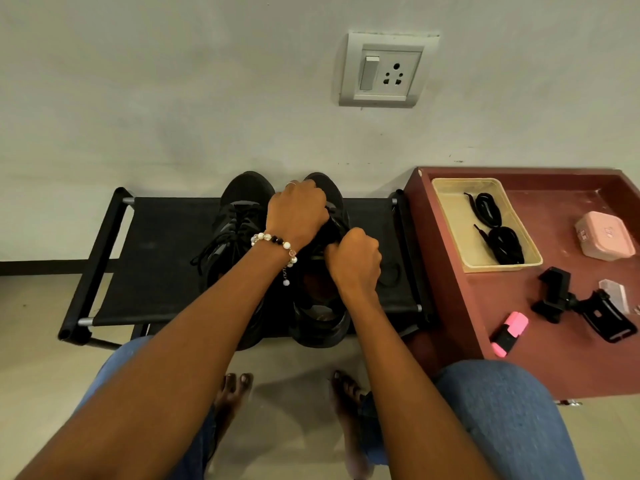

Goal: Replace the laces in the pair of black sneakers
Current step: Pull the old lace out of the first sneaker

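Sneakers sit side by side on a black fabric surface (166,258) against the wall, toes pointing away, within easy reach of the seated person. The left hand (298,213) curls over the forefoot of the right sneaker (322,306), apparently steadying it, while the right hand (356,261), just nearer the person, is fisted at the tongue, seemingly pinching the old lace to draw it out; the lace itself is hidden under the fingers. The left sneaker (239,216), just left of both grips, still carries its lace. Spare laces (495,230) wait coiled in a tray (446,216) well to the right, likely staged for threading.
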The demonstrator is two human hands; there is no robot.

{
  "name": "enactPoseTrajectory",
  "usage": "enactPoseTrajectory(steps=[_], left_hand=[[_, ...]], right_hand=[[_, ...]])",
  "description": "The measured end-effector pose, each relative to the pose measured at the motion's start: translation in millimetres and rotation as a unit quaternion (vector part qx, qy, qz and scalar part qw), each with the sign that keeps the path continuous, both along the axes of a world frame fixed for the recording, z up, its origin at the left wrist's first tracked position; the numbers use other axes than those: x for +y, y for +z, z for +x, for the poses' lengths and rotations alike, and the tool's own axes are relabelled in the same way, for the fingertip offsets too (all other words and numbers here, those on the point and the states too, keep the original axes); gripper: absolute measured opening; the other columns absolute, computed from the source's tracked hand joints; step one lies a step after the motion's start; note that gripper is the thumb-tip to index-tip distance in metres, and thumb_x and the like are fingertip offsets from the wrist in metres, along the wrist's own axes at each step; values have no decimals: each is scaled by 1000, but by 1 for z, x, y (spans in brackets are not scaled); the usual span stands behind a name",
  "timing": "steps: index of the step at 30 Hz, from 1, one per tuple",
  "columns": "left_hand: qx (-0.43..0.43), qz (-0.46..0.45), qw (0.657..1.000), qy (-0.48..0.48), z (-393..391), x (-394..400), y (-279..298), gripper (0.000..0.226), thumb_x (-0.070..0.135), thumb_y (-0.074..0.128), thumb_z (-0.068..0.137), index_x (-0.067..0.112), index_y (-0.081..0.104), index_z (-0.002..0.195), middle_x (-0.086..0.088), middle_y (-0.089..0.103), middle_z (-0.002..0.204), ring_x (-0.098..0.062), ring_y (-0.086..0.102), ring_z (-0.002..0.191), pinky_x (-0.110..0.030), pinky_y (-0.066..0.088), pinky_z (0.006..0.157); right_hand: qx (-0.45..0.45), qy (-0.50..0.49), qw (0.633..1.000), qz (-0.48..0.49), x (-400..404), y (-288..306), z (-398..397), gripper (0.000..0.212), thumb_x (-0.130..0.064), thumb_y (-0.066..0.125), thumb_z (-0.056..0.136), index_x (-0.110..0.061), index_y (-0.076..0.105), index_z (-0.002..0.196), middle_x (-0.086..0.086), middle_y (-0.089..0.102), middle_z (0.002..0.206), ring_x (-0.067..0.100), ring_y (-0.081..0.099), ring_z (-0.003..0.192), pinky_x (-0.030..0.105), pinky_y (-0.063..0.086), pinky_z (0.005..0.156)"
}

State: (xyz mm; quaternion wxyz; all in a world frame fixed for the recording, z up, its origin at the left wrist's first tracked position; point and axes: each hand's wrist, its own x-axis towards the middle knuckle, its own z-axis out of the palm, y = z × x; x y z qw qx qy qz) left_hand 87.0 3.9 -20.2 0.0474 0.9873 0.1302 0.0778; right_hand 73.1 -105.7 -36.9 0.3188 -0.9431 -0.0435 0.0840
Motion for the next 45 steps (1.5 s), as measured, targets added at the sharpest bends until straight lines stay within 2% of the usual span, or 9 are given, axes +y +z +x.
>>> enactPoseTrajectory(steps=[5, 9, 12, 14, 18, 21, 30, 38, 45], left_hand=[[-119, -254, 957, 79, 1, 19, 4, 27, 16, 50, 89, 0, 58, 69, -10, 56, 74, -22, 52, 69, -43, 46, 66], [-277, -644, 704, 119, -5, 24, 24, 21, 12, 49, 96, 6, 61, 80, -5, 64, 76, -17, 62, 70, -31, 55, 68], [-282, -698, 645, 132, -7, 23, 25, 21, 13, 50, 97, 10, 58, 78, -1, 61, 70, -16, 57, 59, -28, 51, 54], [-235, -685, 676, 136, -8, 19, 22, 19, 14, 50, 97, 13, 57, 79, 0, 57, 67, -11, 49, 51, -23, 41, 45], [-112, -424, 897, 53, -7, 19, 9, 23, 39, 62, 90, 17, 68, 91, 6, 67, 78, -5, 61, 68, -23, 49, 64], [3, -274, 962, 15, -10, 18, 7, 37, 60, 65, 79, 26, 73, 90, 10, 68, 87, -9, 63, 82, -29, 52, 75], [48, -177, 983, 30, -11, 20, 8, 24, 14, 55, 87, 27, 72, 98, -6, 67, 106, -31, 65, 91, -43, 56, 80], [53, -97, 993, 37, -7, 3, 10, 29, 42, 68, 85, 15, 72, 95, -7, 65, 96, -29, 64, 84, -41, 56, 72], [81, -267, 958, 59, 1, 16, 4, 27, 31, 60, 94, 7, 71, 92, -11, 69, 100, -30, 64, 93, -44, 52, 88]], right_hand=[[11, -7, 1000, 3, 0, 2, 0, 24, -23, 56, 92, -1, 58, 100, 16, 61, 100, 34, 61, 92, 39, 51, 69], [16, -9, 1000, 6, 1, 3, 0, 21, -21, 56, 91, -2, 58, 100, 15, 61, 100, 34, 61, 93, 43, 55, 73], [18, -8, 1000, 5, 1, 3, 0, 20, -21, 56, 93, -2, 56, 99, 15, 61, 101, 34, 60, 93, 43, 54, 74], [17, -7, 1000, 2, 1, 3, 0, 20, -21, 57, 92, -2, 56, 99, 15, 60, 101, 35, 60, 93, 43, 54, 73], [18, -6, 1000, -3, 0, 2, 0, 23, -22, 57, 92, -2, 56, 102, 15, 60, 103, 34, 60, 94, 43, 53, 73], [14, -2, 1000, -9, 1, 2, 0, 24, -22, 55, 92, -2, 55, 106, 15, 59, 106, 34, 60, 96, 41, 50, 72], [7, -2, 1000, -7, 1, 0, 0, 23, -23, 55, 93, -2, 56, 103, 15, 59, 102, 33, 60, 92, 36, 44, 65], [16, 0, 1000, -17, 1, 1, 0, 23, -19, 54, 92, -2, 55, 106, 15, 59, 107, 33, 59, 95, 37, 45, 68], [14, 2, 1000, -15, 0, 1, 1, 25, -23, 55, 92, -2, 55, 105, 15, 58, 105, 35, 59, 95, 37, 44, 67]])
